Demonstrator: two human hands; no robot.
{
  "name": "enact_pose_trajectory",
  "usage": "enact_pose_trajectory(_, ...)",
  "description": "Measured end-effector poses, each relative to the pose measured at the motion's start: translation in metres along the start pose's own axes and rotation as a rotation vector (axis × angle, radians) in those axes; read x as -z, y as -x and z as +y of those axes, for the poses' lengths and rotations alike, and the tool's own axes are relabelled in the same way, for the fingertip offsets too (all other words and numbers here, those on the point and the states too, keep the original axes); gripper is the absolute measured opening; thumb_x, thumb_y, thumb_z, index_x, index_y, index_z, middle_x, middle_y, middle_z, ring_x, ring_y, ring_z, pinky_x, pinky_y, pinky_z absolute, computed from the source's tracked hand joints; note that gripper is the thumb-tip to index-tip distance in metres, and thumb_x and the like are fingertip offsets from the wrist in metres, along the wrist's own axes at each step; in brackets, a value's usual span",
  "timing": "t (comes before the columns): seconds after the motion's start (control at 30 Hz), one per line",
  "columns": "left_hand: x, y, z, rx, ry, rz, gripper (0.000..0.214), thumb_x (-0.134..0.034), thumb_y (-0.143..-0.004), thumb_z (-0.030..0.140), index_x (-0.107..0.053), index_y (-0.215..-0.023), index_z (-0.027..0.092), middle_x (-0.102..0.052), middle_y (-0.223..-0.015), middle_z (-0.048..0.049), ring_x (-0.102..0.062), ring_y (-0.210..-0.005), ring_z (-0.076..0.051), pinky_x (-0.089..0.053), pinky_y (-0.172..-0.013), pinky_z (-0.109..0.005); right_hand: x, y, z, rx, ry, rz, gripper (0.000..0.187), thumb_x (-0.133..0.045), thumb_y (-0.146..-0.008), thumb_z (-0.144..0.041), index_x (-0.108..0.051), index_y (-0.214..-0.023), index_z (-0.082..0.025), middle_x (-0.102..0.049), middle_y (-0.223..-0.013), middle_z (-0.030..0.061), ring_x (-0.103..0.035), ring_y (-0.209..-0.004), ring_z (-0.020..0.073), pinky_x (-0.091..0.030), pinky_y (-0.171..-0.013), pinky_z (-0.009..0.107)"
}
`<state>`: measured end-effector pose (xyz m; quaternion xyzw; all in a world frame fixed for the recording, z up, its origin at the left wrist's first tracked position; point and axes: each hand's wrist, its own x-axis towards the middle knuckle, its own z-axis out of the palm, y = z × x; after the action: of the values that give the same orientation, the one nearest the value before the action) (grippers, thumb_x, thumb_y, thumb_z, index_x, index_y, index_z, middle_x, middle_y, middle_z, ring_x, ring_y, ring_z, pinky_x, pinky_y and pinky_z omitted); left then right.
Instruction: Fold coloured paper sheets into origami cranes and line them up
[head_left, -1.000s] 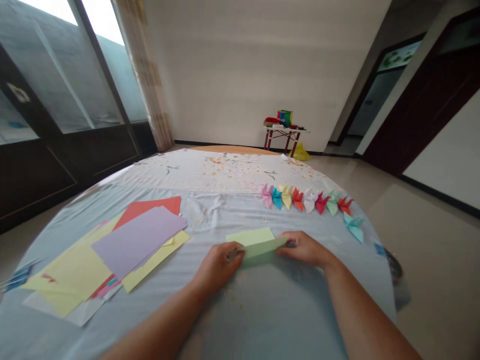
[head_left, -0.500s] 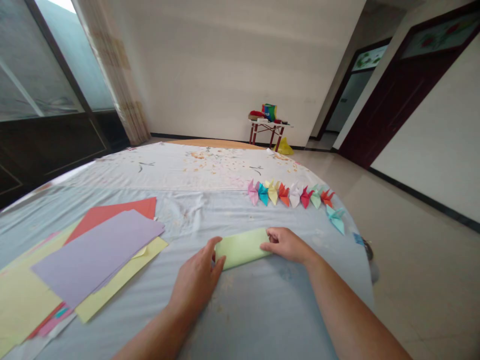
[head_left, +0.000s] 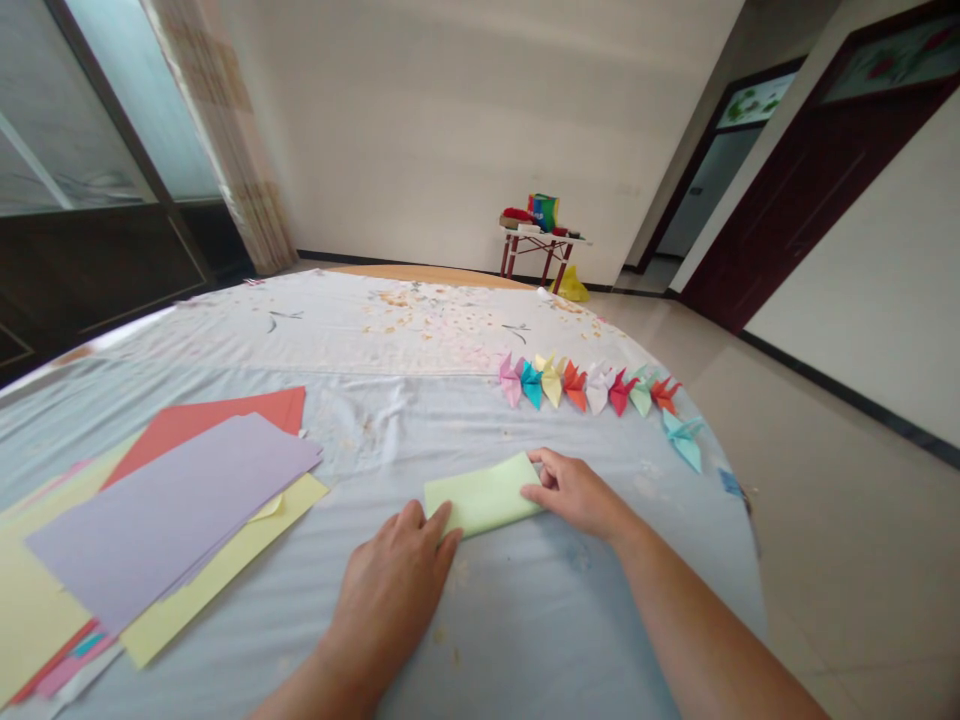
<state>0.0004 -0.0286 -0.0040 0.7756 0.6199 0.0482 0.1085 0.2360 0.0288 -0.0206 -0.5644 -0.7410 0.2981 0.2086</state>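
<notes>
A light-green sheet of paper (head_left: 484,495), folded into a narrow rectangle, lies on the cloth in front of me. My left hand (head_left: 401,580) is at its near left corner, index finger on top and thumb along the near edge, gripping it there. At the right end, my right hand (head_left: 574,492) pinches the paper between thumb and fingers; the curled fingertips are partly hidden. Beyond it stands a row of several folded paper cranes (head_left: 574,385) in different colours. A turquoise paper crane (head_left: 683,438) sits apart at the row's right end.
Loose coloured sheets overlap at the left, with a purple sheet (head_left: 180,510) on top, a red sheet (head_left: 225,410) behind and a yellow sheet (head_left: 217,580) beneath. The round table wears a pale tablecloth (head_left: 360,340). A small side table (head_left: 541,238) stands by the wall.
My left hand has shifted from the paper's left edge to its near corner, its index finger now on top. My right hand keeps its pinch. The view has tilted slightly.
</notes>
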Motion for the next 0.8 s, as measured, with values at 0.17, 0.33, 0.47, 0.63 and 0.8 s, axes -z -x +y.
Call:
enact_pose_trajectory(0.17,0.0034,-0.0012,0.0016,0.023,-0.005,-0.052,0.041,-0.028,-0.087,0.043,-0.052,-0.116,0.028,-0.058,-0.092,-0.0076,-0.058,-0.086,-0.022,-0.043,-0.067,-0.032,-0.0007,0.0001,-0.0038,-0.011,0.049,0.003,0.041,-0.056,-0.075,-0.033,-0.051,-0.112,-0.017,-0.052,-0.060,-0.0047,-0.049,-0.056,0.0112,-0.032,-0.053,0.022)
enact_pose_trajectory(0.33,0.0077,-0.0017,0.0035,0.044,0.003,-0.069,0.042,-0.025,-0.089,0.042,-0.051,-0.119,0.029,-0.058,-0.092,-0.0063,-0.058,-0.086,-0.020,-0.042,-0.068,-0.031,-0.0011,0.0020,-0.0054,-0.011,0.111,0.014,0.039,-0.055,-0.076,-0.033,-0.051,-0.112,-0.019,-0.054,-0.062,-0.0037,-0.050,-0.058,0.0117,-0.031,-0.054,0.021)
enact_pose_trajectory(0.47,0.0076,-0.0022,0.0028,0.045,0.001,-0.074,0.042,-0.024,-0.089,0.042,-0.050,-0.119,0.029,-0.057,-0.091,-0.0054,-0.058,-0.087,-0.020,-0.042,-0.070,-0.031,-0.0014,0.0030,-0.0060,-0.012,0.140,0.022,0.039,-0.054,-0.077,-0.034,-0.050,-0.113,-0.021,-0.056,-0.063,-0.0031,-0.051,-0.060,0.0121,-0.030,-0.054,0.021)
enact_pose_trajectory(0.63,0.0038,-0.0022,0.0009,0.043,-0.016,-0.055,0.042,-0.025,-0.088,0.044,-0.050,-0.119,0.030,-0.057,-0.090,-0.0050,-0.058,-0.085,-0.020,-0.042,-0.068,-0.031,-0.0018,0.0024,-0.0058,-0.012,0.142,0.026,0.040,-0.054,-0.077,-0.035,-0.050,-0.114,-0.021,-0.055,-0.063,-0.0033,-0.051,-0.060,0.0122,-0.030,-0.055,0.021)
enact_pose_trajectory(0.8,0.0007,-0.0015,-0.0006,0.037,-0.015,-0.039,0.042,-0.028,-0.087,0.045,-0.050,-0.119,0.029,-0.057,-0.090,-0.0050,-0.059,-0.085,-0.019,-0.041,-0.067,-0.030,-0.0017,0.0023,-0.0069,-0.016,0.137,0.023,0.040,-0.055,-0.076,-0.034,-0.050,-0.113,-0.020,-0.055,-0.062,-0.0036,-0.051,-0.059,0.0120,-0.030,-0.054,0.021)
